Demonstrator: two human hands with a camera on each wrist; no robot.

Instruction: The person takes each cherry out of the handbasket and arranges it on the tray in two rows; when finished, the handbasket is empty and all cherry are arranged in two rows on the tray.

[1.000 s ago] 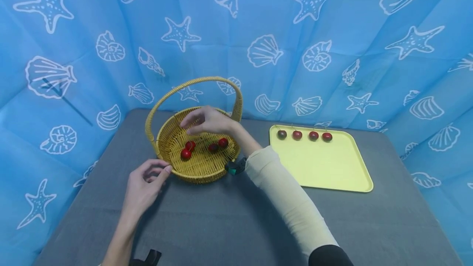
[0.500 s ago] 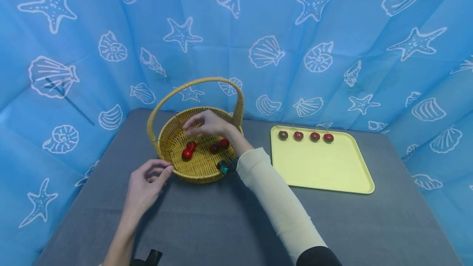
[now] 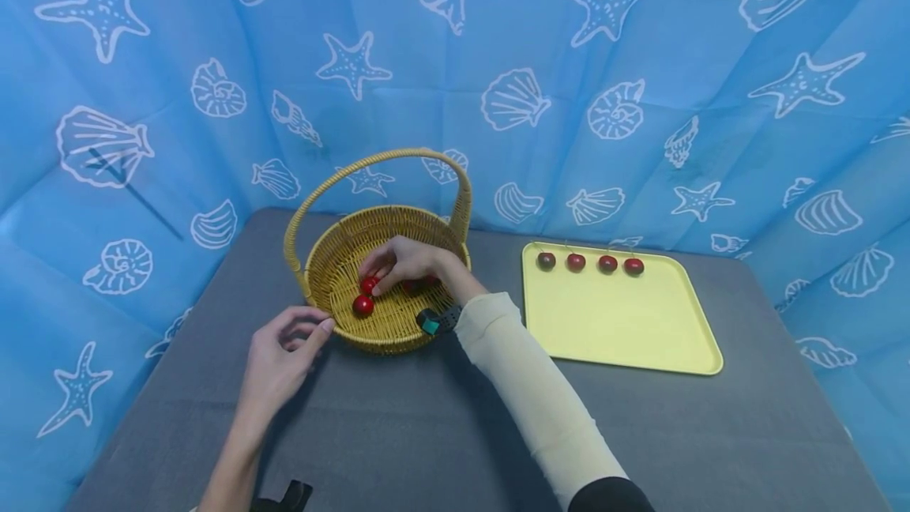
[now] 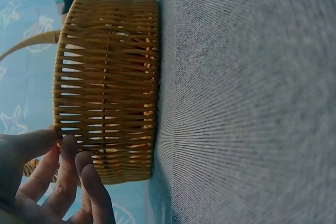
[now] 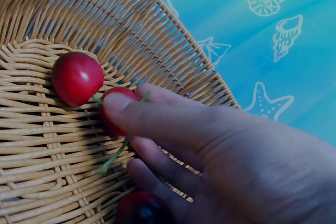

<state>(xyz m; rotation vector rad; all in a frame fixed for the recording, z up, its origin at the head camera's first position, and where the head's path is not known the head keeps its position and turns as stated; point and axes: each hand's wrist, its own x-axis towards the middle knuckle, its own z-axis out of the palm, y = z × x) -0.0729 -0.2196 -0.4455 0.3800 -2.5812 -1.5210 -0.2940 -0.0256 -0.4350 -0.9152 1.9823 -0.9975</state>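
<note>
My left hand (image 3: 280,358) pinches the near-left rim of a round woven basket (image 3: 387,344) between thumb and fingers. In the left wrist view, the thumb lies over the edge of the basket (image 4: 107,87) and the other fingers curl beside its outer wall. Inside the basket, my right hand (image 3: 408,261) pinches a red cherry (image 5: 113,124) with thumb and forefinger, its green stem hanging below. Another red cherry (image 5: 77,80) lies close by on the basket floor. A dark cherry (image 5: 143,209) sits under the fingers; the right hand partly hides the cherries on that side.
Right of the basket, a yellow tray (image 3: 618,322) lies on the grey tabletop (image 3: 426,433), with a row of several cherries (image 3: 576,262) along its far edge. The tall basket handle (image 3: 377,156) arches above the basket. A blue shell-patterned curtain (image 3: 455,62) hangs behind.
My right hand has lowered toward the basket floor and taken hold of a red cherry. The left hand keeps its place on the rim.
</note>
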